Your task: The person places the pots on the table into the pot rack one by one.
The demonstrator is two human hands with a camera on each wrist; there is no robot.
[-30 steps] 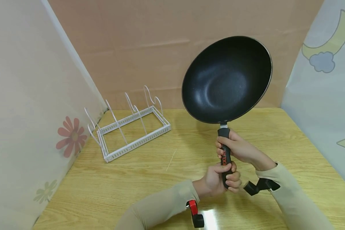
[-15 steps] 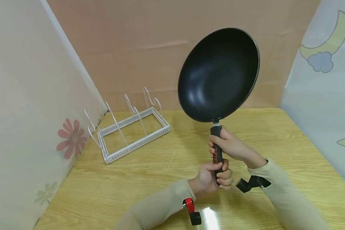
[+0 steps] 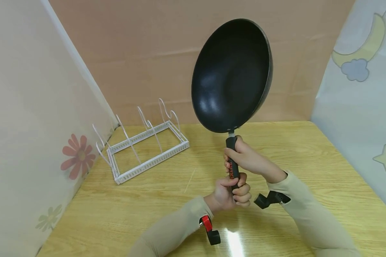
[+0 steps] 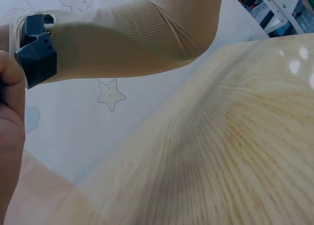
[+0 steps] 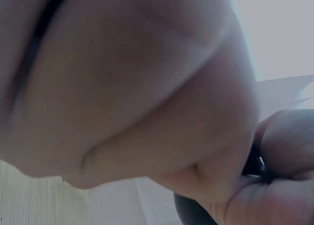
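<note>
In the head view a black wok [image 3: 231, 75] is raised off the table, its bowl upward and its dark inside turned toward me. My right hand [image 3: 249, 157] grips the upper part of the black handle [image 3: 232, 167], just below the metal neck. Lower down, my left hand [image 3: 228, 192] is wrapped round the handle's end, close under the right. Part of my left hand [image 4: 10, 131] shows at the edge of the left wrist view. In the right wrist view, my right hand [image 5: 147, 107] covers most of the picture and hides much of the handle.
Left of the wok, a white wire rack [image 3: 151, 162] with several upright curved dividers stands on the wooden table [image 3: 141, 214]. A plain peach backdrop [image 3: 141, 46] rises behind. Patterned white walls [image 3: 347, 117] close off both sides.
Both hands have carried the wok leftward and slightly up. The bowl has turned more side-on, so its outer right side now shows. The grip is the same.
</note>
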